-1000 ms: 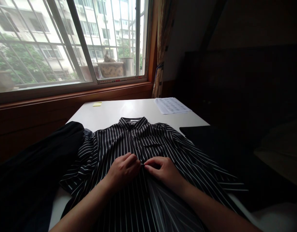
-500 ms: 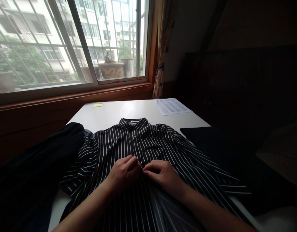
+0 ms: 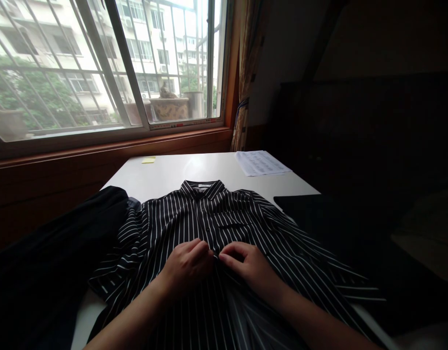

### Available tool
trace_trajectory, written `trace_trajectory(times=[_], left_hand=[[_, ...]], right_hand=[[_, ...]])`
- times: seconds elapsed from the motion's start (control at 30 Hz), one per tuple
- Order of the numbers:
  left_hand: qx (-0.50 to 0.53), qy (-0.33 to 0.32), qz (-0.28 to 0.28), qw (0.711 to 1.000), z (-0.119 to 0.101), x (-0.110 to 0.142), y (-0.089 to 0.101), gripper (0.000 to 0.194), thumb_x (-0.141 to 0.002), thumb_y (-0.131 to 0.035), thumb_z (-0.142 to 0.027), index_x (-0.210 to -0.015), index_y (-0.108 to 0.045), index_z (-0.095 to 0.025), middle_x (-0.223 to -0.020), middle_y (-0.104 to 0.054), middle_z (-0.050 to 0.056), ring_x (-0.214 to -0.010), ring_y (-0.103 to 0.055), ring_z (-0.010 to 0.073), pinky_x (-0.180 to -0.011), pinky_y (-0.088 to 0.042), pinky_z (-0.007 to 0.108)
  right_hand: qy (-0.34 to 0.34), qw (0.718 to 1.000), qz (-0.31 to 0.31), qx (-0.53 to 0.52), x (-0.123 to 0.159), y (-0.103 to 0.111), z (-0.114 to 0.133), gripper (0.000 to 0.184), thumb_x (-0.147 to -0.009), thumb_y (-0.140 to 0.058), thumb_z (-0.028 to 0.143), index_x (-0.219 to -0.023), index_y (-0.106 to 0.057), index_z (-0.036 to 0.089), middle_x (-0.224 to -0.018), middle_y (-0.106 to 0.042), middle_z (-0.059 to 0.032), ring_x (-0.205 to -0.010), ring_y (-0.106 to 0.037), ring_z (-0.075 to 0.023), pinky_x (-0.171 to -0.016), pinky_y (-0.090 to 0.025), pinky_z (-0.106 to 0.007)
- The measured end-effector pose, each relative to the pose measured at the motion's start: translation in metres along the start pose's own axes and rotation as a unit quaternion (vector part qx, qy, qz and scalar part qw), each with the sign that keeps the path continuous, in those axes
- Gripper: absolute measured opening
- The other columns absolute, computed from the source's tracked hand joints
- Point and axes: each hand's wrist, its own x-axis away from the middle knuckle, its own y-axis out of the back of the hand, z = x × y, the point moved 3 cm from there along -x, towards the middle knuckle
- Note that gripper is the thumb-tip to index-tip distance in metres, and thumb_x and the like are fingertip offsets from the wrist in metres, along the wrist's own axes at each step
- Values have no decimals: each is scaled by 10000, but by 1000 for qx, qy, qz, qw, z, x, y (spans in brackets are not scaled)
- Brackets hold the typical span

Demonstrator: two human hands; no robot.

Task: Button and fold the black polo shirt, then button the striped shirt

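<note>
A black shirt with white stripes (image 3: 172, 218) lies face up across the table, its collar pointing away from me. Both hands meet at its front placket, below the chest. My left hand (image 3: 190, 262) is closed, with its fingertips curled down and hidden on the placket edge. Just to the right, my right hand (image 3: 245, 262) pinches the other front edge between thumb and forefinger. Above the hands the placket is closed up to the collar; below them the right front panel falls aside, showing its greyish inner face. Any button between the fingers is hidden.
The white table (image 3: 169, 170) carries a yellow sticky note (image 3: 148, 159) and printed sheets (image 3: 262, 163) at its far side. Dark cloth (image 3: 63, 233) is heaped at the left, and another dark garment (image 3: 300, 206) lies at the right. Behind stands a barred window (image 3: 136, 68).
Both hands stay at the same spot on the placket, with the right fingertips shifted very slightly right. The whole view has moved a little.
</note>
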Motion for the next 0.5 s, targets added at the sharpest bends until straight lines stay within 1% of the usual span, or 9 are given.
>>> trace_trajectory(times=[0.1,0.2,0.37,0.5], left_hand=[[9,0,-10,1000,-1,-1,1,269,-974,-479,-167,-706,-503,-178,-687,-494,-11,-600,-416,118,-533,-314,268],[25,5,-5,1000,-2,-1,2,272,-986,-476,-184,-717,-511,-175,-688,-500,-12,-599,-417,117,-531,-315,271],[31,6,-7,999,-3,-1,2,282,-999,-452,-187,-727,-526,-172,-688,-495,-13,-590,-419,110,-518,-314,268],[30,1,3,1000,-3,0,1,250,-996,-466,-194,-761,-550,-172,-710,-511,-7,-602,-435,115,-514,-325,262]], right_hand=[[4,1000,1,7,-1,-2,0,102,-878,-678,278,-926,-751,224,-909,-738,-12,-876,-680,-196,-812,-506,-294],[0,1000,3,1,-2,-4,-2,119,-872,-685,282,-951,-758,230,-938,-743,-17,-903,-683,-201,-837,-510,-303],[-39,998,14,-51,-4,-5,-9,146,-839,-707,303,-941,-757,210,-928,-749,-29,-894,-694,-215,-822,-537,-312],[-66,995,12,-75,-4,-5,-11,160,-811,-721,295,-931,-745,193,-897,-747,-35,-868,-698,-217,-795,-548,-314]])
